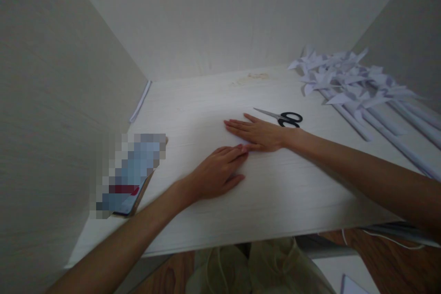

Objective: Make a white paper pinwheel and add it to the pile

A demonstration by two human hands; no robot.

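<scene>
1. On the white table (275,193) we kept our left hand (217,172) and right hand (258,134) flat, fingers straight, grasping nothing, fingertips meeting.
2. Whether paper lay under our palms, we could not tell.
3. Just beyond our right wrist lay black scissors (284,118).
4. Farther right of that hand sat paper pinwheels (347,82).
</scene>
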